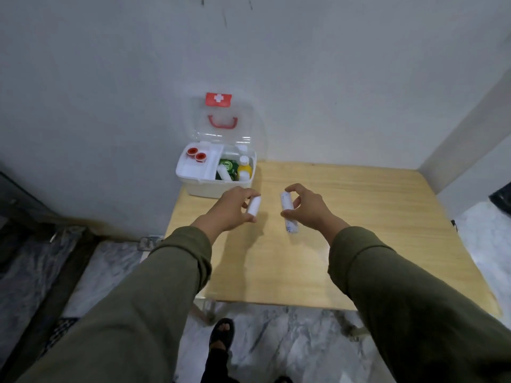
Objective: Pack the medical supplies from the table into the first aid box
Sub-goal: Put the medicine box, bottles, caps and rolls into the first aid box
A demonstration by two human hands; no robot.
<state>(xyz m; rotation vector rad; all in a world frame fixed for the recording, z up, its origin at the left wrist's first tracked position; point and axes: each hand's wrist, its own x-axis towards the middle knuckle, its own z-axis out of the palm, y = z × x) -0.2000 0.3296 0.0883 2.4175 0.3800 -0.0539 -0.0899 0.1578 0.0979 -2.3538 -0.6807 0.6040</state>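
Just in front of the open first aid box (218,178), the left hand (232,207) pinches a short white roll (253,205); the right hand (307,207) pinches a longer printed white roll (289,214) above the desk (359,244).

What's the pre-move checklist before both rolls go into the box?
1. Left hand grips the short white roll: ok.
2. Right hand grips the long white roll: ok, held by fingertips only.
3. First aid box lid open, leaning back toward the wall: ok.
4. Free room in the right compartment beside the yellow bottle: cannot tell, it looks crowded.
5. Tray holding two red-capped items has bare space: ok.
6. Table path to the box unobstructed: ok.
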